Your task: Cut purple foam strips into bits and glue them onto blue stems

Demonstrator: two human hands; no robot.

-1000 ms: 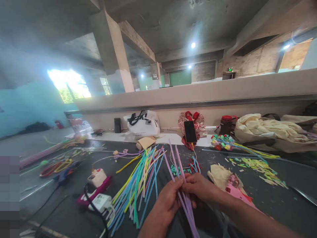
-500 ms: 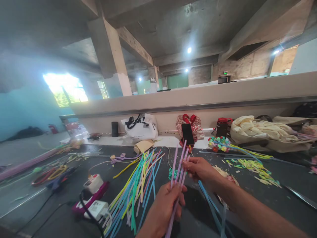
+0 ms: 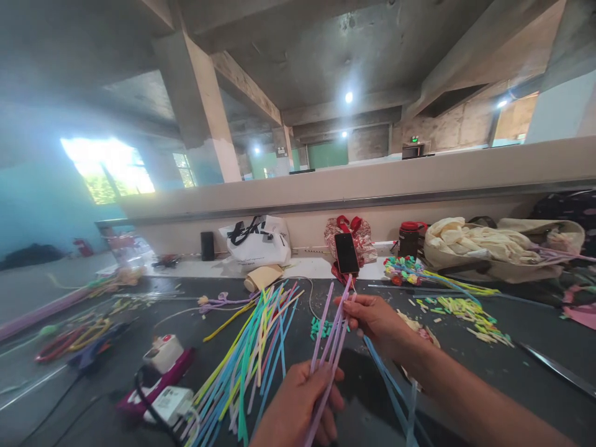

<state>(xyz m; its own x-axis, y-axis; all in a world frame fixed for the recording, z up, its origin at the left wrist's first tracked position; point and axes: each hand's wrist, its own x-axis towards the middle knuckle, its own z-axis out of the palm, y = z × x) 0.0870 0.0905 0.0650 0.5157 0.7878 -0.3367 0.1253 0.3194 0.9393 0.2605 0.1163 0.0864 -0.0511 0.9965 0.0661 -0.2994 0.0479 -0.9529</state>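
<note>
My left hand [image 3: 310, 397] is closed around the lower part of several lilac pipe cleaners [image 3: 331, 347]. They stand upright and spread a little, with one leaning apart on the left. Higher up, the thumb and fingertips of my right hand [image 3: 370, 313] pinch the right-hand stems of the bunch. A loose heap of multicoloured pipe cleaners [image 3: 251, 347] lies to the left of my hands. Beneath my right forearm, blue pipe cleaners [image 3: 384, 372] run toward the near edge. Small teal cut pieces [image 3: 320, 329] lie just behind the lilac stems.
At left sits a power strip [image 3: 133, 397] with white plugs and cables. Yellow-green cut pieces [image 3: 470, 313] and a long metal blade [image 3: 559, 366] lie at right. Along the back are a white bag [image 3: 258, 242], a propped phone [image 3: 345, 253] and a dark bottle [image 3: 410, 239].
The view has turned slightly right, so the scene sits further left. The leftmost lilac stem now stands a little further from the others. Both hands keep their hold.
</note>
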